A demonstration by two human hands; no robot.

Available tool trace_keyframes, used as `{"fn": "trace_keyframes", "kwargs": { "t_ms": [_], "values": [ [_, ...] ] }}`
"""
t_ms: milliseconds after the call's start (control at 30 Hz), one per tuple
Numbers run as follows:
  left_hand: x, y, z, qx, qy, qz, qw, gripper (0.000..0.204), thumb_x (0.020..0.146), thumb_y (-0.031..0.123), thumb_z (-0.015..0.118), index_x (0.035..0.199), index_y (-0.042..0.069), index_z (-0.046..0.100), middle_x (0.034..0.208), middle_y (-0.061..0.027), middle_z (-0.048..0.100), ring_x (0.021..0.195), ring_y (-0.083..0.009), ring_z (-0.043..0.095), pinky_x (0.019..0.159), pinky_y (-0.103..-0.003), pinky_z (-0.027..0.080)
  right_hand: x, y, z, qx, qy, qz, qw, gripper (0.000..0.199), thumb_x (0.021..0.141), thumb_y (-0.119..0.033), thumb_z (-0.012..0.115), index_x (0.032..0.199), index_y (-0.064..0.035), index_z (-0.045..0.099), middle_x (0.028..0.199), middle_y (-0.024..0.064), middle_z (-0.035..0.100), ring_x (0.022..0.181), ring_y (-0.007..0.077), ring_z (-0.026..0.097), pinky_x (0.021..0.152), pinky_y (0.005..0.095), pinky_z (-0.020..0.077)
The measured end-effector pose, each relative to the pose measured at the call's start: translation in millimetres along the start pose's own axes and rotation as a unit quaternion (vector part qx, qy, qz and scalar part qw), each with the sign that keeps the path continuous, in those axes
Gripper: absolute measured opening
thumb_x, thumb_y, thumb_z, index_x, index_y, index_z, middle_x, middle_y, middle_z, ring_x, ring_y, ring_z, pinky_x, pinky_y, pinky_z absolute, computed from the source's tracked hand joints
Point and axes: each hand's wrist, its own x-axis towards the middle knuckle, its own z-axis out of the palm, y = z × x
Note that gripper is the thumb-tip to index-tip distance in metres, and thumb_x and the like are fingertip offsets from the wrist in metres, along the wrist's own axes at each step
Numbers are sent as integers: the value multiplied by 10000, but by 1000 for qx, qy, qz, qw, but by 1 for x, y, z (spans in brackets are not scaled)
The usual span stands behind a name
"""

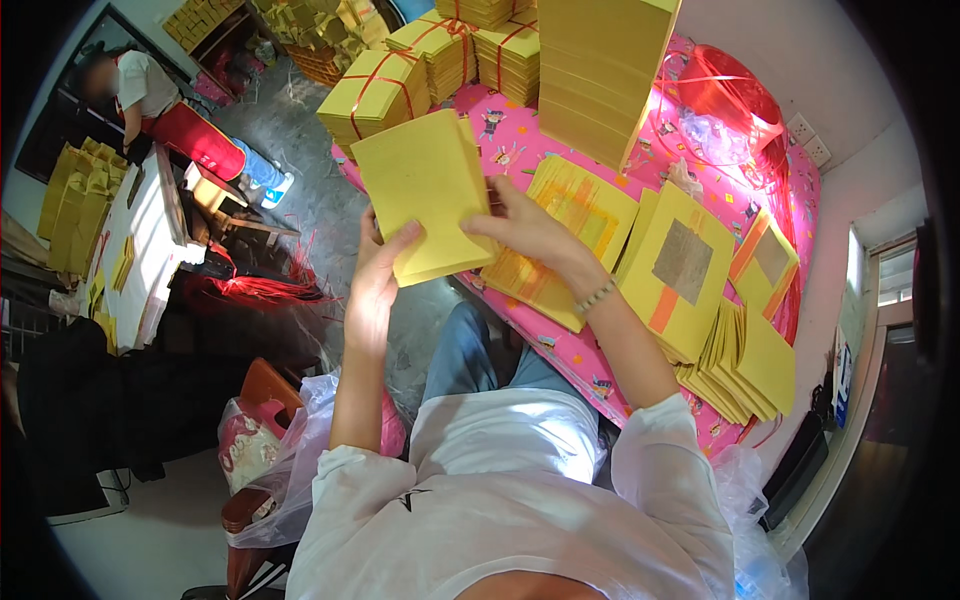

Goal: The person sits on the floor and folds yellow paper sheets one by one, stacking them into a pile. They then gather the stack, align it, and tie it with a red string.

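Both my hands grip a small stack of yellow paper [415, 180], tilted up off the table. My left hand [380, 260] clasps its lower left corner, thumb on the front. At its right edge, the thumb of my right hand [525, 228] lies on the front while the other fingers are partly hidden. Just beyond my right hand lies yellow paper with orange printing [565, 225]. Farther right are a yellow pile with an orange stripe and grey square [690, 250], a similar smaller pile [768, 262], and fanned yellow sheets [750, 365].
A pink patterned cloth [505, 150] covers the table. Beyond stand a tall yellow paper stack [600, 85] and bundles tied with red ribbon [375, 92]. Red ribbon coils [725, 95] sit at the far right. Another person [150, 90] stands at a white table [150, 245] at left.
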Motion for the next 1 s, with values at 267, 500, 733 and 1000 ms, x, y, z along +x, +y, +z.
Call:
{"fn": "trace_keyframes", "kwargs": {
  "t_ms": [267,500,733,1000],
  "values": [
    [-16,-13,83,91,-186,148,967,984,641,63,833,1396,69,201,1322,-112,421,1236,-227,442,1049,-355,364,-98,-18,-39,-53,55,-91,993,867,747,-6,632,1476,-26,162,1433,124,341,1347,207,313,1091,325,284],
    [-23,-55,98,151,-262,153,941,1033,650,36,813,1414,23,118,1363,-139,397,1257,-221,429,1051,-352,360,-140,17,-63,-85,50,-30,995,944,744,100,629,1496,-69,85,1454,81,323,1317,155,330,1052,274,338],
    [-17,-65,89,354,-294,276,844,1077,667,155,856,1378,2,62,1322,-162,463,1226,-255,480,1035,-377,375,-152,0,-57,-65,53,-91,992,1215,659,35,793,1506,-93,-68,1499,94,264,1344,188,310,1109,331,289],
    [-25,-49,102,358,-299,294,835,1164,682,170,845,1414,-17,-41,1311,-175,506,1236,-278,489,1067,-387,347,-143,4,-59,-9,42,-84,996,1222,650,31,783,1504,-96,-81,1507,99,217,1363,202,277,1112,333,263]
  ]
}}
